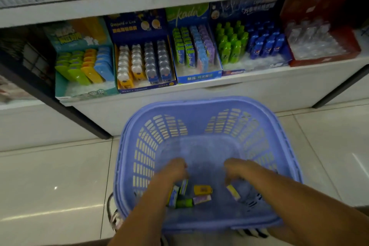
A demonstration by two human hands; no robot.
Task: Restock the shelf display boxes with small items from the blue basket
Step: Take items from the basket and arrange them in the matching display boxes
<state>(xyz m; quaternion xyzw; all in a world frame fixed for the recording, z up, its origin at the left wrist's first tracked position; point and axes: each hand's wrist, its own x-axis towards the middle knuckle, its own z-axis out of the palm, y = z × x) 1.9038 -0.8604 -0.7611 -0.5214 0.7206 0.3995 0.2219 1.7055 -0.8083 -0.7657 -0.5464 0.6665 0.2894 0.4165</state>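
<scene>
The blue basket (201,106) stands on the floor in front of the shelf. Both my hands reach down inside it. My left hand (173,170) hovers with curled fingers over a cluster of small items: a yellow item (202,189), a green one (184,202), a pale purple one (202,199) and a blue-and-white packet (174,195). My right hand (237,170) is curled above a pale yellow-pink item (233,191). Blur hides whether either hand holds anything. On the shelf stand the display boxes: teal (85,90), dark blue (143,86), green-topped blue (199,78).
Further right on the shelf are a box of green and blue bottles (249,46) and a red box with clear items (323,42). A dark shelf post (60,106) slants down at left. Pale tiled floor (50,175) surrounds the basket.
</scene>
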